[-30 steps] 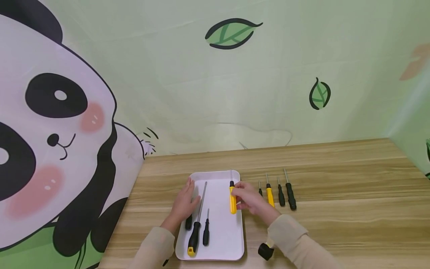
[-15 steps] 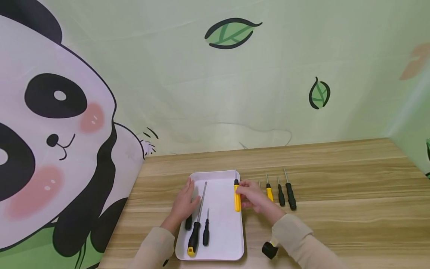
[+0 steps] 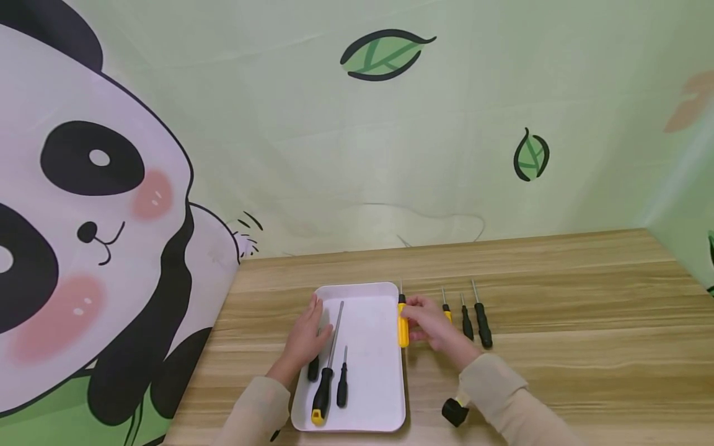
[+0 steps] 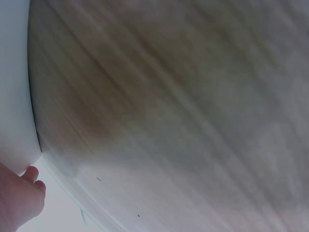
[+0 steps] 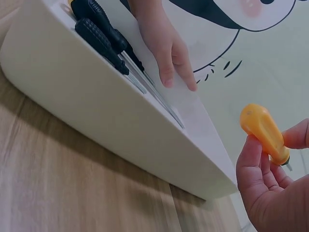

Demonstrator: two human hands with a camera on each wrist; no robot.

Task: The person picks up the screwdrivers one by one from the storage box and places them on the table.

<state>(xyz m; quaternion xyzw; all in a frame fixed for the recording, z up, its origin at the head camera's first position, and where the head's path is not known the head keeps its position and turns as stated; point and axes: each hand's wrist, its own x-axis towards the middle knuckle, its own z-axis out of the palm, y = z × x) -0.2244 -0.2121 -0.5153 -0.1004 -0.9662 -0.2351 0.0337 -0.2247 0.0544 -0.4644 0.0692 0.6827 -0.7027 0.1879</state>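
Observation:
My right hand pinches a yellow-handled screwdriver between thumb and fingers, its shaft pointing away from me. In the head view the screwdriver overlaps the right edge of the white tray; in the right wrist view the yellow handle is raised beside the tray's far end. My left hand rests at the tray's left side with straight fingers. Inside the tray lie a long black screwdriver with a yellow end, a small black screwdriver and another black handle, partly hidden by the left hand.
Right of the tray, a yellow screwdriver is partly behind my right hand. Beside it lie a small black screwdriver and a larger black one. A black-ended tool shows by my right sleeve. A panda-printed backdrop stands behind the table.
My right hand has carried the yellow screwdriver rightward, from over the tray to its right edge. The left hand and the tools in the tray stay put.

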